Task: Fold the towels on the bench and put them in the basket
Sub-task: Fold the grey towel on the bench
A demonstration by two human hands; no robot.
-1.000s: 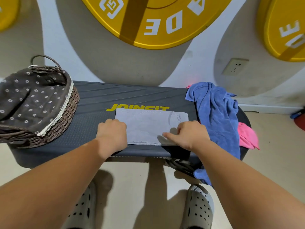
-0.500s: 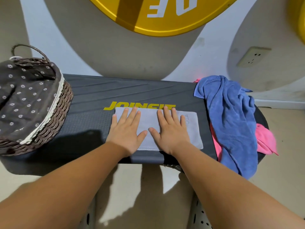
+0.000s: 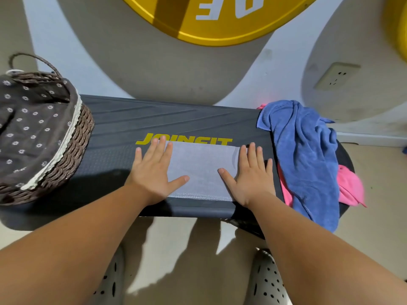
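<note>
A folded grey towel (image 3: 201, 170) lies flat near the front edge of the dark bench (image 3: 180, 119). My left hand (image 3: 154, 172) presses flat on the towel's left end, fingers straight and spread. My right hand (image 3: 251, 175) presses flat on its right end the same way. A crumpled blue towel (image 3: 306, 155) drapes over the bench's right end, with a pink towel (image 3: 350, 188) under it. The wicker basket (image 3: 72, 148) with a dark flowered lining stands on the bench's left end.
The bench stands against a wall with yellow weight-plate artwork (image 3: 211, 18) and a power socket (image 3: 337, 77). My feet in grey perforated clogs (image 3: 266, 280) stand on the beige floor below the bench's front edge.
My hands first gripped the towel's near edge, then lay flat side by side at its middle. They have now slid apart to its two ends.
</note>
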